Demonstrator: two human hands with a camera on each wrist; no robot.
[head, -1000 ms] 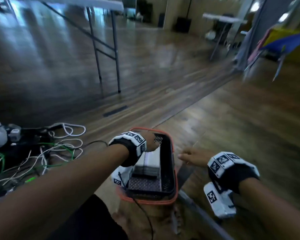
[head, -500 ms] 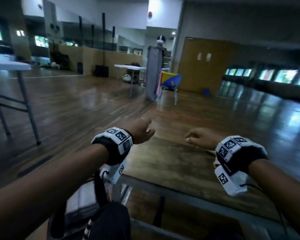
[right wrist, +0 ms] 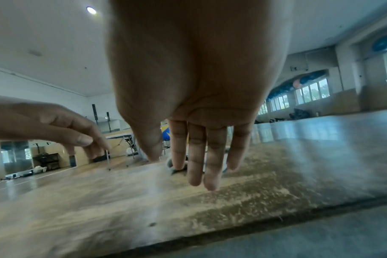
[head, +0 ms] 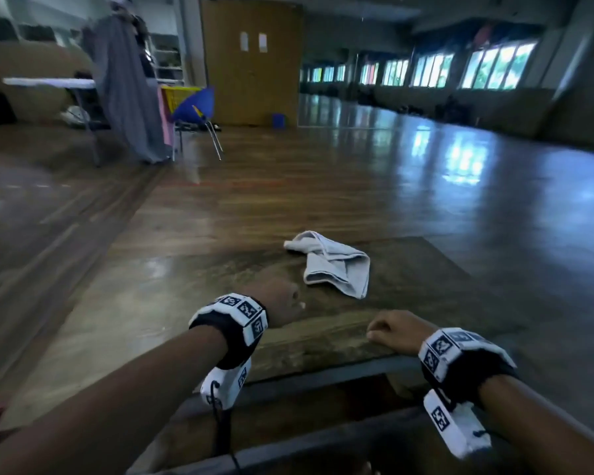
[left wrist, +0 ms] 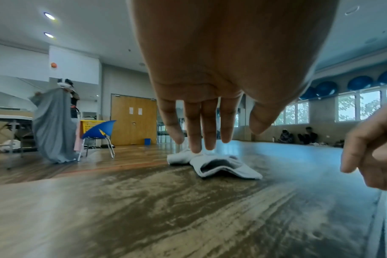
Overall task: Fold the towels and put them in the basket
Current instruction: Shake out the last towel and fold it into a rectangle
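One towel (head: 333, 265) crumpled; right fingers (head: 379, 329) partly hidden.

Blue chair (head: 194, 106) beside hanging grey cloth (head: 124, 94); wooden double door (head: 251, 60) behind; folding table (head: 48, 83) left.

Towel (head: 330, 264) now in view, seemingly crumpled.

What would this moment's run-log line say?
phase: reaching | crumpled white towel unfolded on table | left hand empty | right hand empty | basket unseen
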